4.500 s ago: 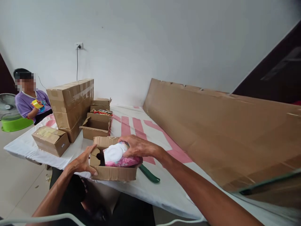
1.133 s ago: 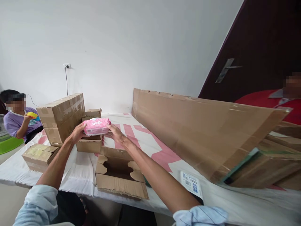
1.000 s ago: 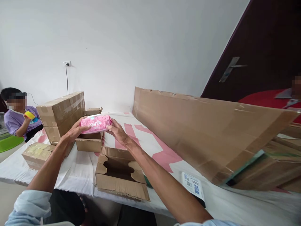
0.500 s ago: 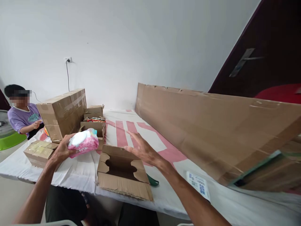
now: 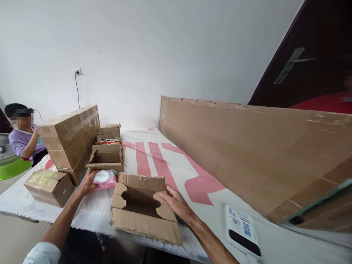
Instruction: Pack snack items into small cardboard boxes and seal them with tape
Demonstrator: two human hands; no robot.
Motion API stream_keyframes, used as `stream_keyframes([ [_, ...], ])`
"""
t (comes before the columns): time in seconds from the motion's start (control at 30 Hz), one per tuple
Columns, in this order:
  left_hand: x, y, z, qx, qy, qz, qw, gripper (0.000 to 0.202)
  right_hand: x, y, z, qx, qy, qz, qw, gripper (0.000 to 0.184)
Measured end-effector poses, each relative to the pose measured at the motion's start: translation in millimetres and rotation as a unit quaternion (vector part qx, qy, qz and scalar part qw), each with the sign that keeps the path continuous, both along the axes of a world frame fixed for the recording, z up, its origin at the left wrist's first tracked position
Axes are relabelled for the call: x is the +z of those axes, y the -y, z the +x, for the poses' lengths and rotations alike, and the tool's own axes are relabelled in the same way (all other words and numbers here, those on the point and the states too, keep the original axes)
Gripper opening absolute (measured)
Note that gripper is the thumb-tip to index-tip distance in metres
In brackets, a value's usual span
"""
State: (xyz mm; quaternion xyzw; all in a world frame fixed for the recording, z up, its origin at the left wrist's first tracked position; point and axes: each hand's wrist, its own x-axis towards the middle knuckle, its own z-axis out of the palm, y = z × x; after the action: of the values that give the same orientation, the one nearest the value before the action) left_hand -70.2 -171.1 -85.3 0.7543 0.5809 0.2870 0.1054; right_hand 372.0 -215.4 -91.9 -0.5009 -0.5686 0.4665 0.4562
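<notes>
My left hand (image 5: 90, 182) grips the near-left end of a pink pack of wet wipes (image 5: 107, 182) with a round white lid. The pack is low over the sheet, lid facing up, between two open boxes. My right hand (image 5: 177, 203) has its thumb and fingers on the right rim of the nearest open cardboard box (image 5: 145, 228). This box stands before me with its flaps spread, and its inside looks dark. Just beyond the wipes is another open box (image 5: 106, 156).
Stacked sealed cartons (image 5: 70, 137) and a smaller taped carton (image 5: 48, 187) stand at left. A long cardboard panel (image 5: 233, 150) borders the right. A white device (image 5: 243, 231) lies near my right forearm. At far left sits a person in a purple shirt (image 5: 19, 141).
The wipes pack has come down and right, toward the sheet, in my left hand. My right hand has moved from above the box to its right rim. The other person has raised an arm.
</notes>
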Motion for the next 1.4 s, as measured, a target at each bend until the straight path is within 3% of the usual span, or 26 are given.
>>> stream_keyframes([
  [0.17, -1.1, -18, 2, 0.011, -0.042, -0.020, 0.999, 0.086, -8.9, -2, 1, -0.011, -0.046, -0.004, 0.999, 0.037],
  [0.3, 3.9, -17, 8, 0.042, -0.086, -0.033, 0.995, 0.090, -9.4, -2, 0, -0.011, -0.059, -0.010, 0.998, 0.039],
  [0.4, 5.6, -5, 26, 0.085, -0.157, -0.031, 0.983, 0.092, -7.9, -1, -2, -0.021, -0.063, -0.010, 0.998, 0.038],
  [0.53, 3.6, 9, 60, 0.130, -0.295, -0.027, 0.946, 0.085, -9.2, 0, -2, -0.046, -0.061, 0.004, 0.997, 0.038],
  [0.63, 3.7, 7, 75, 0.161, -0.309, -0.039, 0.937, 0.081, -10.1, 1, -2, -0.052, -0.055, 0.011, 0.997, 0.039],
  [0.97, 11.6, -32, 78, 0.180, -0.292, -0.038, 0.939, 0.079, -5.1, 4, -2, -0.058, -0.075, -0.003, 0.996, 0.039],
  [1.4, 20.3, -110, 85, 0.190, -0.270, -0.057, 0.942, 0.078, -1.6, 12, 7, -0.068, -0.074, -0.032, 0.994, 0.039],
])
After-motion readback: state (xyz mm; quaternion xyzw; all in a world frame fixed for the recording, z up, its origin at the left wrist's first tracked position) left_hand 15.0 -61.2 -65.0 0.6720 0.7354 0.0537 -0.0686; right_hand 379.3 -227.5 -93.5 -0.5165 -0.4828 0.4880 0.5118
